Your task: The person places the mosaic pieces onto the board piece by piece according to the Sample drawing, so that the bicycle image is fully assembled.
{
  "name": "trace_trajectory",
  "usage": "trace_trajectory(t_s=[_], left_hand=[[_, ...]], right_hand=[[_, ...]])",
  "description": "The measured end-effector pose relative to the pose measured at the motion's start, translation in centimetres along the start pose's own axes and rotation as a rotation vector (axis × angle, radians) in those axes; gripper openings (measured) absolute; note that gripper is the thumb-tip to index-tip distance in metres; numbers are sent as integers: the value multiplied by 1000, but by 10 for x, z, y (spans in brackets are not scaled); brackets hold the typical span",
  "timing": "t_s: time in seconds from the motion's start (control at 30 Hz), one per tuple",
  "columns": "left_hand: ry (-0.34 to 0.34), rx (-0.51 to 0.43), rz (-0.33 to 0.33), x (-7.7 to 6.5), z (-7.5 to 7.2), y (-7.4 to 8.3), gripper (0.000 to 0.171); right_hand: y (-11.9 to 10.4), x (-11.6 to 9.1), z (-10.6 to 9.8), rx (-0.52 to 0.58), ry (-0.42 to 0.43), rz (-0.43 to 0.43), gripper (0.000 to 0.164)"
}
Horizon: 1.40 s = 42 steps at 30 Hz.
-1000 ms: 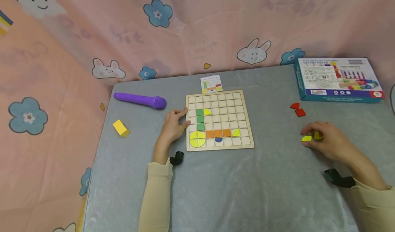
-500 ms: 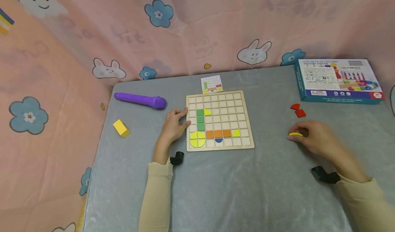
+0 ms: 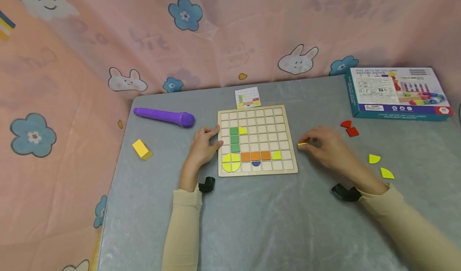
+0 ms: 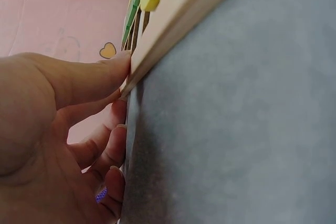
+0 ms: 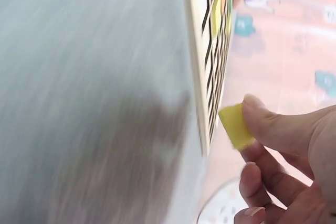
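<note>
A wooden grid board (image 3: 257, 141) lies on the table with green squares (image 3: 234, 139), orange squares (image 3: 255, 156), a blue half-circle (image 3: 256, 163) and yellow quarter-circles (image 3: 231, 163) in its cells. My left hand (image 3: 203, 145) rests at the board's left edge; thumb and forefinger touch it, spread apart. Just off the board's right edge, my right hand (image 3: 329, 149) pinches a yellow tile (image 5: 236, 126) between thumb and fingers. In the head view that tile shows nearly edge-on. Behind the board lies a pattern card (image 3: 247, 97).
Two yellow quarter-circle tiles (image 3: 374, 159) lie to the right of my right hand. Beyond it are a red quarter-circle (image 3: 346, 124) and a red square (image 3: 352, 131). A box (image 3: 399, 93) stands back right. A purple microphone (image 3: 163, 117) and yellow block (image 3: 142, 149) lie left.
My right hand has moved left with the yellow tile, from the right side of the table to beside the board, uncovering two yellow tiles. My left hand stays at the board's edge.
</note>
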State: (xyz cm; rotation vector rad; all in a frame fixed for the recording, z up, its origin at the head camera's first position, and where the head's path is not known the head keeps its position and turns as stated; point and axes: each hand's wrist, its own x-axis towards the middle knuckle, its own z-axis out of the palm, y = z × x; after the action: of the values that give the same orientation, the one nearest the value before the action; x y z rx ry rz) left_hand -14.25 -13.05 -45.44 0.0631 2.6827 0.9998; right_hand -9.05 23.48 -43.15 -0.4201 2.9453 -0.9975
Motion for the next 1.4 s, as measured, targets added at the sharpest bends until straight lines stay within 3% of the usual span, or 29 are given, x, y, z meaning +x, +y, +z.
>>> trace_trajectory(t_s=[0.33, 0.87, 1.1, 1.27, 1.4], left_hand=[[-3, -5, 7, 0, -1, 0, 62], [-5, -8, -7, 1, -1, 1, 62], [-4, 1, 0, 1, -2, 1, 61], [-8, -1, -4, 2, -1, 1, 61], [-11, -2, -6, 1, -1, 0, 61]], right_hand=[[-19, 16, 24, 50, -144, 73, 6], [-15, 20, 34, 100, -180, 117, 5], [5, 10, 11, 72, -171, 192, 16], [40, -6, -16, 5, -86, 226, 22], [70, -22, -36, -21, -65, 261, 30]])
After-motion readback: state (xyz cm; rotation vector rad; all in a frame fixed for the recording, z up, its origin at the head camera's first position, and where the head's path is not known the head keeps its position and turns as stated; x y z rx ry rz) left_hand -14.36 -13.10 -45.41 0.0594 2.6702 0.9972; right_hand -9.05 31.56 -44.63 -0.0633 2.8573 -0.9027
